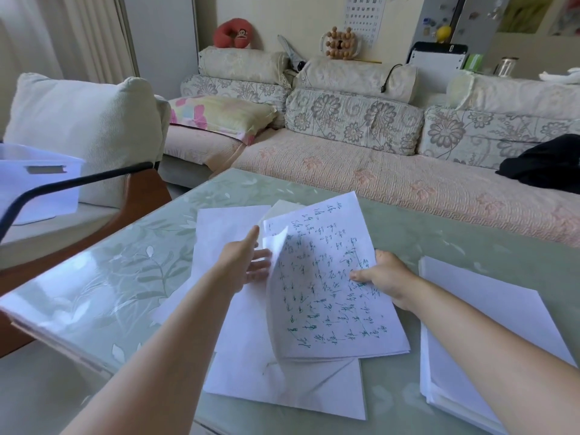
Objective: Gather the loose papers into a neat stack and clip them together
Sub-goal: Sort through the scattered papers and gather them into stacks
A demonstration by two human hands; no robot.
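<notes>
Several white sheets lie fanned out on the glass table. The top handwritten sheet [326,287], covered in green ink, is lifted and curled at its left edge. My right hand [387,277] pinches its right edge, thumb on top. My left hand [251,262] reaches under the raised left edge with fingers straight, resting on a blank sheet [251,350] below. More blank sheets [229,221] stick out at the back left. No clip is visible.
A separate pile of white paper [480,334] sits at the right on the table [119,277], which has a leaf-pattern cover. A sofa [376,177] runs behind, with black cloth [546,166] on it. A chair with a clear bin [34,183] stands left.
</notes>
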